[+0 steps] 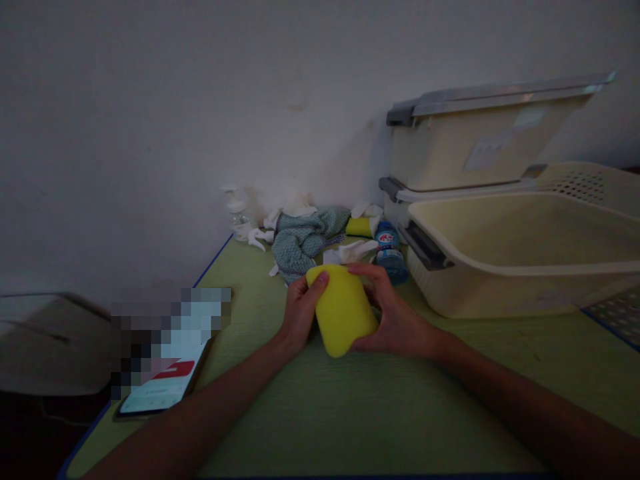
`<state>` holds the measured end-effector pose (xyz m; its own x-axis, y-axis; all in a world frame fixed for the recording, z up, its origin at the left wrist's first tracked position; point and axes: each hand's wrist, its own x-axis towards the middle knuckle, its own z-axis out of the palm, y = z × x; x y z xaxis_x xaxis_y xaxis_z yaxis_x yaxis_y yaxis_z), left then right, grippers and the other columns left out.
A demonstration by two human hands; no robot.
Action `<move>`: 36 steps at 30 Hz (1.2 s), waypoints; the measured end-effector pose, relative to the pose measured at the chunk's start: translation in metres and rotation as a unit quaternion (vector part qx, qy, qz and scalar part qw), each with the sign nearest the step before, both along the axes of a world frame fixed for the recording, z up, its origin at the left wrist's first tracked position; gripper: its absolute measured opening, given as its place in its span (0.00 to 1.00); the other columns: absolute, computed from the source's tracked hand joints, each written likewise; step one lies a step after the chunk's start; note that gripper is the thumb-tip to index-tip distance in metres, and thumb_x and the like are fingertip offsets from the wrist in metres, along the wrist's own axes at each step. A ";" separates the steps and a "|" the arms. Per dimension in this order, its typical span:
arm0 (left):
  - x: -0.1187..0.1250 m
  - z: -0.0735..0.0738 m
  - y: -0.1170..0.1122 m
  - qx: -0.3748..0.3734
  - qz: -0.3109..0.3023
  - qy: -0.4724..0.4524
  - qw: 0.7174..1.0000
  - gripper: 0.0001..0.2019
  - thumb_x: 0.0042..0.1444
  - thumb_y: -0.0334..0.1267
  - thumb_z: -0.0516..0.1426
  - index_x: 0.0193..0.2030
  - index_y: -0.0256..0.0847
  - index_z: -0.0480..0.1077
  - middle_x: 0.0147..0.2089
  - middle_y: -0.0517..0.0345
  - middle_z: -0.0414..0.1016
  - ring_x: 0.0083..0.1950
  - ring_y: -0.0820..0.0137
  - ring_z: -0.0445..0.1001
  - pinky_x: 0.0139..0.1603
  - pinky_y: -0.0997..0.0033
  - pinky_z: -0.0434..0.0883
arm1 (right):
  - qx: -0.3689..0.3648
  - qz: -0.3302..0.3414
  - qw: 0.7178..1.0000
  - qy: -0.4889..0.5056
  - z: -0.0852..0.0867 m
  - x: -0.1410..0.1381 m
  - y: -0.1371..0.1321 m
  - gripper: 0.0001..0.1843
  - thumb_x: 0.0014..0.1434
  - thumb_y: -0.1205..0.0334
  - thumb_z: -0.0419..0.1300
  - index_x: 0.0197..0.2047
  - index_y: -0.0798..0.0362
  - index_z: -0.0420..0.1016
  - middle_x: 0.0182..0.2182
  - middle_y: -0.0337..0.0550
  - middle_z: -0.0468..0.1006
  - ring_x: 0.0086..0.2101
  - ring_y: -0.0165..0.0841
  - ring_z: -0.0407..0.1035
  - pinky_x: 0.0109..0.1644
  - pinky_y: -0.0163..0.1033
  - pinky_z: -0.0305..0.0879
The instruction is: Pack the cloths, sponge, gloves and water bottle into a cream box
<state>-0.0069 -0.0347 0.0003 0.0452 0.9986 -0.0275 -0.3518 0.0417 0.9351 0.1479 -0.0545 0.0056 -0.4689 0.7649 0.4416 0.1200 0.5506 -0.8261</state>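
Note:
A yellow sponge (pixel 344 312) is held up over the green table between both hands, its broad face toward me. My left hand (pixel 300 313) grips its left edge, with the thumb pressed on the face near the upper corner. On the other side, my right hand (pixel 393 317) spans the sponge from top edge to lower right corner, fingers above and thumb below. Just behind lies a crumpled grey-green cloth (pixel 305 237). A blue bottle (pixel 390 253) stands beyond my right hand, with a white spray nozzle (pixel 353 252) lying near it.
A cream basket (pixel 500 293) stands on the right before two stacked lidded boxes (pixel 480 153). A lit phone (pixel 175 360) lies at the table's left edge. Along the wall are a clear pump bottle (pixel 239 220) and another yellow sponge (pixel 359 227).

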 end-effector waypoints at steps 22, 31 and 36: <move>0.001 -0.007 0.002 -0.015 -0.003 0.008 1.000 0.19 0.36 0.50 0.66 0.25 0.35 0.71 0.22 0.62 0.70 0.23 0.76 0.65 0.25 0.77 0.64 | -0.096 -0.079 0.991 0.056 0.004 0.002 0.001 0.26 0.38 0.65 0.69 0.41 0.47 0.64 0.47 0.41 0.65 0.43 0.35 0.66 0.38 0.39 0.66; 0.003 -0.005 0.001 -0.009 -0.003 0.055 0.998 0.18 0.34 0.48 0.66 0.22 0.34 0.70 0.20 0.62 0.67 0.22 0.76 0.63 0.22 0.78 0.62 | -0.095 -0.117 0.986 0.072 0.002 0.000 0.002 0.23 0.40 0.67 0.67 0.39 0.47 0.65 0.34 0.35 0.71 0.33 0.30 0.68 0.32 0.34 0.64; 0.005 -0.004 0.000 -0.028 -0.006 0.069 0.997 0.21 0.29 0.52 0.67 0.20 0.35 0.69 0.18 0.62 0.66 0.20 0.76 0.62 0.21 0.77 0.61 | -0.035 -0.139 0.988 0.063 -0.001 0.001 0.005 0.09 0.48 0.66 0.61 0.34 0.50 0.66 0.31 0.36 0.72 0.28 0.27 0.67 0.28 0.31 0.61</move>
<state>-0.0015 -0.0348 -0.0036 0.0493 0.9947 -0.0905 -0.2188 0.0992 0.9707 0.1492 -0.0496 0.0050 -0.1817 0.8873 0.4238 0.1519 0.4512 -0.8794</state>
